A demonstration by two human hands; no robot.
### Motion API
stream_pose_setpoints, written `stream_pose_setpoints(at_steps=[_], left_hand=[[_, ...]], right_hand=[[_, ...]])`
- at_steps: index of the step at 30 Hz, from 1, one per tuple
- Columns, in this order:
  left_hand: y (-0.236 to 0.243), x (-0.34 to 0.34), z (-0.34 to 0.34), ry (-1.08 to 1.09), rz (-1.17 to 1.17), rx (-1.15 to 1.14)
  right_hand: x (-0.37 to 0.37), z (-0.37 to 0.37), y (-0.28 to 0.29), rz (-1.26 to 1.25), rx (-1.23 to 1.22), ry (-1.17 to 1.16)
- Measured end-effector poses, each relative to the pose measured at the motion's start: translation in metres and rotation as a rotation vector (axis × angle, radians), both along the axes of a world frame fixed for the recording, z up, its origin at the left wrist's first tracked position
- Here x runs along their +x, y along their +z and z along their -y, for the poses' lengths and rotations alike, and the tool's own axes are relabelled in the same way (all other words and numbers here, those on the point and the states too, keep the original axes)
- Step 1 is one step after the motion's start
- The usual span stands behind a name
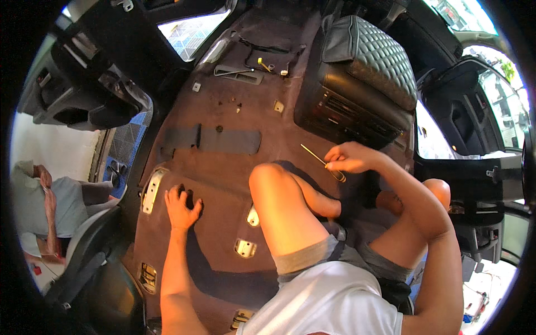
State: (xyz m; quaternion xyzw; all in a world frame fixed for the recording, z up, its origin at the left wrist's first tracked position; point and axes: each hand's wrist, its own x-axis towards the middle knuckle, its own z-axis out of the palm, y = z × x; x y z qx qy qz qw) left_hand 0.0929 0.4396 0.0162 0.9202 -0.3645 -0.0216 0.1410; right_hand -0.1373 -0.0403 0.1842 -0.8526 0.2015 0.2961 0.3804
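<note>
I sit on the brown carpet [223, 178] of a vehicle cabin. My right hand [352, 157], above my bent leg, is closed round a slim screwdriver [314, 154]. Its thin shaft points up and to the left, while the amber-looking handle sticks out below my fingers. To the left, my left hand [183, 209] has its fingers spread and slightly curled at the carpet, holding nothing. Beside it on the left is a pale metal seat-mount plate [152, 191]. A dark spot in the carpet lies partly under those fingers.
At the far right stands a black seat [357, 100] with a quilted cover. Ahead are a grey plastic strip [239, 74], a yellow connector [263, 64] and a dark carpet strip [229, 139]. Another metal bracket [245, 248] sits near my leg. Outside, left, another person [53, 206] stands.
</note>
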Motion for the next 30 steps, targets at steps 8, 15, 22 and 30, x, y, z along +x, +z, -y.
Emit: stream_pose_setpoints(at_steps=[8, 15, 22, 30], left_hand=[[-0.037, 0.01, -0.002, -0.17, -0.055, 0.179], [-0.021, 0.017, 0.009, -0.164, -0.164, 0.382], [-0.026, 0.016, 0.003, -0.171, -0.145, 0.349], [-0.031, 0.014, 0.0, -0.207, -0.087, 0.287]], right_hand=[[0.112, -0.026, 0.004, 0.169, 0.12, 0.268], [0.232, -0.01, 0.098, 0.492, 0.214, 0.327], [0.219, 0.045, 0.198, 0.796, -0.07, 0.048], [-0.171, -0.043, 0.136, 0.614, -0.332, -1.023]])
